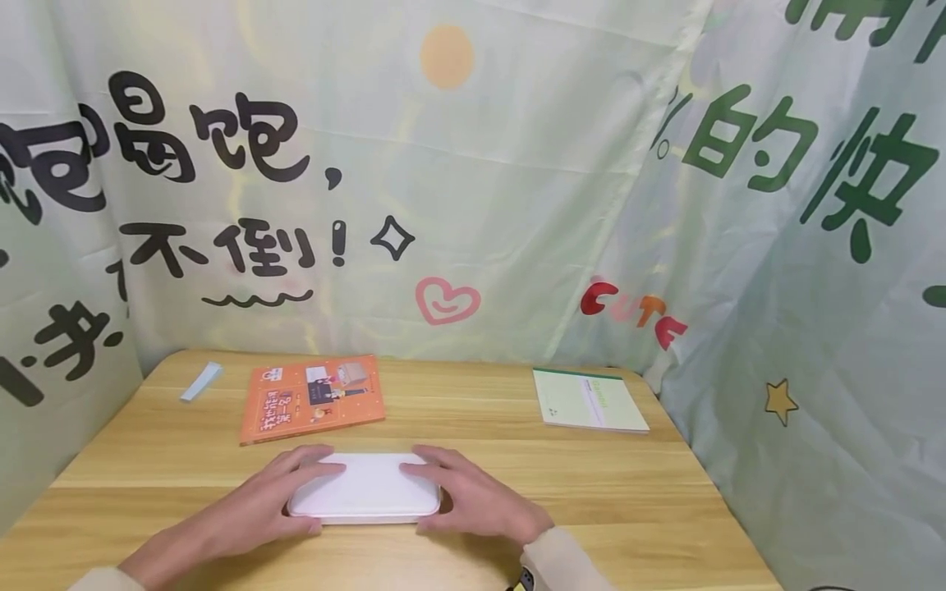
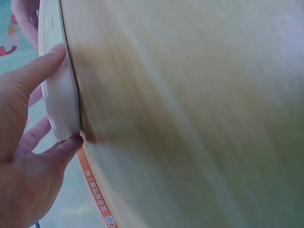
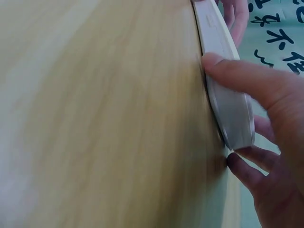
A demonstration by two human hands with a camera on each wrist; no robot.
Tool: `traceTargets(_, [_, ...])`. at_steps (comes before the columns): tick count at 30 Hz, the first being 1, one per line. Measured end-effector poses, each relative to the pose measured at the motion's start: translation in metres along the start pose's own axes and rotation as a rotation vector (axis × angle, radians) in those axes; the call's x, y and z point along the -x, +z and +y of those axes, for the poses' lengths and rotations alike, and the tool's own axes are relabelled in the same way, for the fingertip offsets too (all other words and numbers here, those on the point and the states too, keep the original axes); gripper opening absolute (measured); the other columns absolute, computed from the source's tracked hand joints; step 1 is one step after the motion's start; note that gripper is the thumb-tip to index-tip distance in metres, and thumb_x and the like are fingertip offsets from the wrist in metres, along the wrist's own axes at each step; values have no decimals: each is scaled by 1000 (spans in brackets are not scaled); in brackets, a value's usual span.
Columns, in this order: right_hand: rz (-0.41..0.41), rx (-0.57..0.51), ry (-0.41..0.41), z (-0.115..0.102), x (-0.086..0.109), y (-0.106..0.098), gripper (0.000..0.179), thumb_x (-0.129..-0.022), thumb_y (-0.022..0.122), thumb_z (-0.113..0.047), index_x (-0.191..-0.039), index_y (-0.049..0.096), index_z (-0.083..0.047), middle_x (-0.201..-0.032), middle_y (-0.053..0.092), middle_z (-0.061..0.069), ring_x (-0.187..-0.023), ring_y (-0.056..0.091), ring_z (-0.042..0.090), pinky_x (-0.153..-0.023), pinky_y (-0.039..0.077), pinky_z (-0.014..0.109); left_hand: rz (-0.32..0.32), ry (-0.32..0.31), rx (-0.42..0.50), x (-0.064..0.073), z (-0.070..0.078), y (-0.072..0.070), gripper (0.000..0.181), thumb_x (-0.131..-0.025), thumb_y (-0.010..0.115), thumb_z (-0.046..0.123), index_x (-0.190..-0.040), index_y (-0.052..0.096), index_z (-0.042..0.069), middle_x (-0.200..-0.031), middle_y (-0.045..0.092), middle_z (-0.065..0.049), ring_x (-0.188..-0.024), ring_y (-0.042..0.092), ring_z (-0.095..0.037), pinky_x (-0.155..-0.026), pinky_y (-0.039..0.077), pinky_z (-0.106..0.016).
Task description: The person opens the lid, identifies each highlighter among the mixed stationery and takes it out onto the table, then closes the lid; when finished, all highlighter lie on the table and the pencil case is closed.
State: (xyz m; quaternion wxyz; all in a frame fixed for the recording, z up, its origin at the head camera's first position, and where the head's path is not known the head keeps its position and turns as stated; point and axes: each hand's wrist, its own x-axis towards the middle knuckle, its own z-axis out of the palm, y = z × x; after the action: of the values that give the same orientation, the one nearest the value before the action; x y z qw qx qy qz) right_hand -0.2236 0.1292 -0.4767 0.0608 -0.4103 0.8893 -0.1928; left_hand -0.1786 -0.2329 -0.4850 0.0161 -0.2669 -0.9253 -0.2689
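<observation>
- Your left hand (image 1: 269,497) grips the box (image 1: 369,488) by its left end
- Your right hand (image 1: 479,499) grips the right end
- The box sits midway between the table's (image 1: 591,492) left and right edges
- Book (image 1: 314,400) near the far edge, notebook (image 1: 565,402) by the far-right corner

Around the case (image 1: 375,486) on the table (image 1: 628,509): strip (image 1: 201,382) at ten o'clock, book (image 1: 314,400) at eleven, notebook (image 1: 580,402) at two.

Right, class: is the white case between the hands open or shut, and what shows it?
The white case is shut: its top lies flat, with no gap showing along the front between left hand and right hand.
</observation>
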Motion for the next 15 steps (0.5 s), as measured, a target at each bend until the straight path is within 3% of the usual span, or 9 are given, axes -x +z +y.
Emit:
traceTargets(6, [-13, 26, -19, -1, -5, 3, 76, -100, 80, -42, -167, 46, -29, -177, 36, 0, -158, 41, 23, -127, 41, 41, -7, 14, -32, -3, -2, -1, 70, -93, 81, 59, -155, 61, 33, -166, 52, -10, -146, 53, -43, -108, 49, -71])
traceTargets(10, [-23, 27, -21, -2, -7, 2, 75, -101, 79, -38, -167, 45, -28, -175, 37, 2, -156, 42, 23, -126, 42, 40, 26, 61, -129, -6, -7, -5, 68, -90, 80, 67, -149, 68, 34, -159, 61, -5, -138, 60, -36, -104, 54, -63])
traceTargets(15, [-26, 29, -26, -5, -8, 0, 77, -101, 79, -36, -168, 43, -27, -174, 37, 5, -153, 43, 23, -125, 43, 39, 17, 72, -150, -10, -10, -11, 68, -87, 80, 71, -145, 72, 36, -156, 65, -5, -132, 64, -34, -100, 56, -61])
